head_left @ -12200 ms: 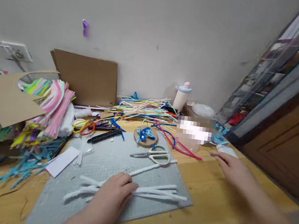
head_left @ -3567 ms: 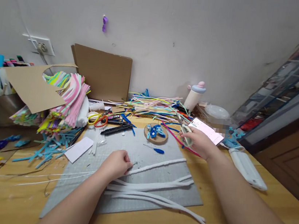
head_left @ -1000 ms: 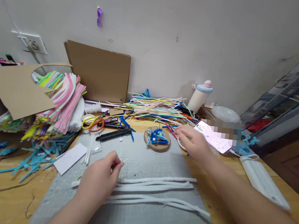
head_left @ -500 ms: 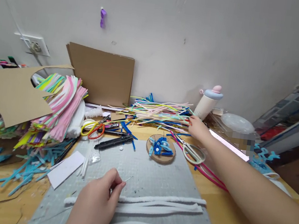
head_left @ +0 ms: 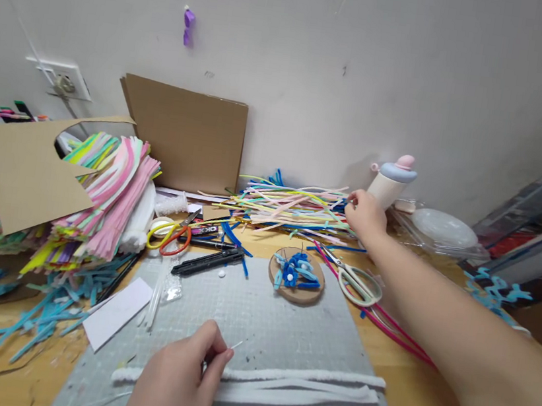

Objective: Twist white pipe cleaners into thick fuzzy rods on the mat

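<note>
My left hand (head_left: 183, 374) is closed in a pinch over the grey cutting mat (head_left: 237, 305). A thin white stick-like piece (head_left: 238, 344) pokes out between thumb and forefinger; its kind is unclear. White fuzzy pipe cleaners (head_left: 305, 395) lie on the mat just right of that hand and partly behind it. My right hand (head_left: 367, 217) reaches far forward to the right end of a pile of coloured pipe cleaners (head_left: 285, 208). Its fingers are curled together, and what they hold, if anything, cannot be made out.
A wooden disc (head_left: 306, 296) bears blue pipe-cleaner shapes. White-handled scissors (head_left: 360, 286) lie near my right forearm; orange-and-yellow scissors (head_left: 169, 239) and a black tool (head_left: 208, 260) lie left. A bottle (head_left: 387, 185) stands behind my right hand. Bundled pipe cleaners (head_left: 111, 202) fill the left.
My right hand has lifted slightly at the right end of the pile, its fingers curling more. My left hand keeps its pinch. The whole view has shifted a little.
</note>
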### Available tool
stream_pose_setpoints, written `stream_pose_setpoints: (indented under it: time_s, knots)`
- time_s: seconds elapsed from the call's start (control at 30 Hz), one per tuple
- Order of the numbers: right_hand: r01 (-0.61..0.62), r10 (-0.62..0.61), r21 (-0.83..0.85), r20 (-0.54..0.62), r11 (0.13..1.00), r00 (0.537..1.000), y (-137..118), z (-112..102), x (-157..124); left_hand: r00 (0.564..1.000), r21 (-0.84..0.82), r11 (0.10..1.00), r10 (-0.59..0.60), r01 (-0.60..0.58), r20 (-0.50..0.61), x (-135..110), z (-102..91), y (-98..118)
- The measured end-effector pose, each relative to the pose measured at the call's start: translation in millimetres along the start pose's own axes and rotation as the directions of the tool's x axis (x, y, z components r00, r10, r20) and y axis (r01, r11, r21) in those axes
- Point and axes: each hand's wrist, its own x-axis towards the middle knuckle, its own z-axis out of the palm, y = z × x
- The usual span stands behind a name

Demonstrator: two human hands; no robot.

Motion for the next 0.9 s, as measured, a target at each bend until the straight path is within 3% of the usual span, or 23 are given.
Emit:
stream_pose_setpoints:
  time_s: [0.2,0.47,0.63,0.8,0.9]
  knots:
    - [-0.01,0.014,-0.025,0.165,1.0,0.986,-2,18,3,1.0,0.001,1.0,-0.007,0.007,0.011,0,1.2,0]
    - [0.056,-0.055,-0.029,0.059,0.998,0.997,-44,14,35,1.0,-0.015,1.0,-0.01,0.011,0.024,2,2.7,-1]
    - [0.17,-0.171,0.021,0.132,0.985,0.976,-80,16,42,1.0,-0.029,1.0,-0.002,0.002,0.008,1,0.3,0]
    - [0.094,-0.097,0.035,0.098,0.995,0.99,-86,-9,20,1.0,-0.031,1.0,0.004,-0.004,0.001,-2,-1.5,1]
    - [0.113,-0.114,0.058,0.021,0.992,0.993,-83,-44,-30,1.0,-0.022,1.0,0.019,-0.019,0.001,-5,-1.5,1]
